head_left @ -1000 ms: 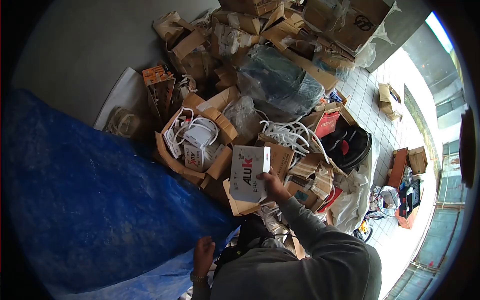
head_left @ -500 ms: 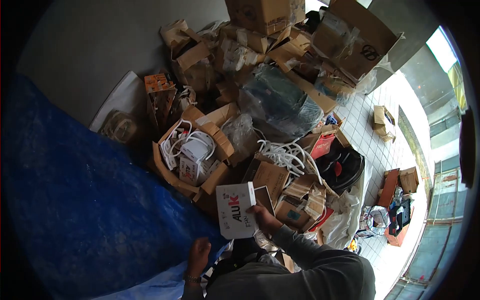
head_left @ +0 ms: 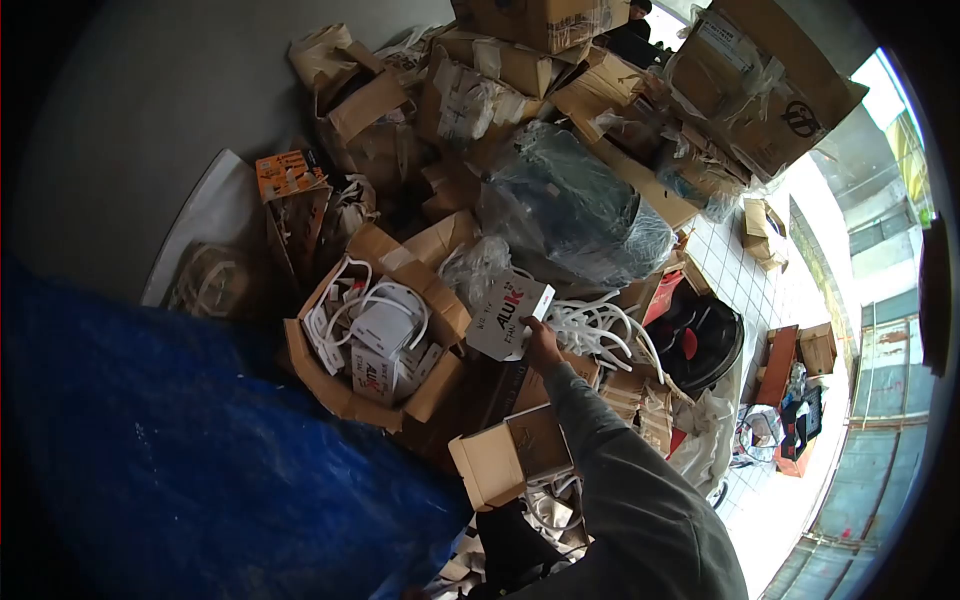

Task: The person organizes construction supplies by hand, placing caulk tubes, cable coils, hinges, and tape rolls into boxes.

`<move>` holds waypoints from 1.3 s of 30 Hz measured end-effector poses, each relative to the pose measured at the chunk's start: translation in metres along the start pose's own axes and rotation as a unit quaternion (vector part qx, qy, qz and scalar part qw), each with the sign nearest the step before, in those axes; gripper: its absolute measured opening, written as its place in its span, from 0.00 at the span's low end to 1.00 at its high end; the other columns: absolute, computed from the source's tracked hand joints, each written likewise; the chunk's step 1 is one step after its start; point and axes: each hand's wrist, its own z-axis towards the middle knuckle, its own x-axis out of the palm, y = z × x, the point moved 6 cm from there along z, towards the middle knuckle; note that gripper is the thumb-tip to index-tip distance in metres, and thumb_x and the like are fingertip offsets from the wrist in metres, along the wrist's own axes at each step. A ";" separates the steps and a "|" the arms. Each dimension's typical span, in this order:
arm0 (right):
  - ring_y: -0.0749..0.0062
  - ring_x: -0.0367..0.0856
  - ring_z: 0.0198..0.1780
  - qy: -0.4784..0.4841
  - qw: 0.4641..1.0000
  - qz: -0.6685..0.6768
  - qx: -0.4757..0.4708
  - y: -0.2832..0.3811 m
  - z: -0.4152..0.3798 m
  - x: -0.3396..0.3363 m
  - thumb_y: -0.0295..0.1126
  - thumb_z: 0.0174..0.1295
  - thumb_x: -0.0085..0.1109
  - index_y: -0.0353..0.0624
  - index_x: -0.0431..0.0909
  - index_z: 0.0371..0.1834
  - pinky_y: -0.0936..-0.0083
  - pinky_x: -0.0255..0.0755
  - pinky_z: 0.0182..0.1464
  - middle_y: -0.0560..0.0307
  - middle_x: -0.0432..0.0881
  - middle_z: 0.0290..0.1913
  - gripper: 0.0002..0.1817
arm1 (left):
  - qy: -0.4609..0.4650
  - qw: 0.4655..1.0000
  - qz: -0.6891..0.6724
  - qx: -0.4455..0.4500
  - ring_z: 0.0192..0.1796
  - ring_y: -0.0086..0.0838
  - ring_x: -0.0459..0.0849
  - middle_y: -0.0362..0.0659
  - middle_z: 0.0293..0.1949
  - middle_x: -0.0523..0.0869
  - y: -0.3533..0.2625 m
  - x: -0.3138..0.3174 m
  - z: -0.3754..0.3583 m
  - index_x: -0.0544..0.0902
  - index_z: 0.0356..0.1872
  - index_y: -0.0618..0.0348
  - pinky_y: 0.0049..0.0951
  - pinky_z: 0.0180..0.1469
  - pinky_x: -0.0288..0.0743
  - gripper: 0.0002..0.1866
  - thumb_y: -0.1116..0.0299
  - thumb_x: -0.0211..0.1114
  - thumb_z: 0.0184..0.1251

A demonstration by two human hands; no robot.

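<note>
My right hand (head_left: 541,347) grips the lower right edge of a flat white cardboard box (head_left: 497,318) printed "ALUK" in black and red. It is held out, tilted, just right of an open brown carton (head_left: 350,405). In that carton lie similar white boxes (head_left: 383,330) and a loop of white tubing (head_left: 424,312). Behind my right hand is a bundle of white tubes (head_left: 592,330). A small open cardboard box (head_left: 488,465) shows below my forearm. My left hand is out of view.
A blue tarp (head_left: 240,450) covers the left side. Torn cartons and a plastic-wrapped dark bundle (head_left: 565,205) are heaped ahead. To the right stand a round black container (head_left: 700,340) and more boxes on the tiled floor (head_left: 725,245). A person (head_left: 638,18) is partly visible at the back.
My right hand has carried the white ALUK box forward and up, beside the open carton. My left hand has dropped out of view. The small open box below is now uncovered.
</note>
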 end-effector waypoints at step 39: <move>0.56 0.82 0.54 -0.064 0.995 0.024 -0.066 -0.057 0.118 -0.019 0.25 0.62 0.65 0.30 0.72 0.59 0.60 0.76 0.56 0.44 0.82 0.55 0.23 | -0.009 0.989 -0.119 -0.085 0.59 0.49 0.80 0.56 0.53 0.85 -0.030 0.051 0.062 0.83 0.54 0.64 0.44 0.66 0.70 0.16 0.65 0.58 0.75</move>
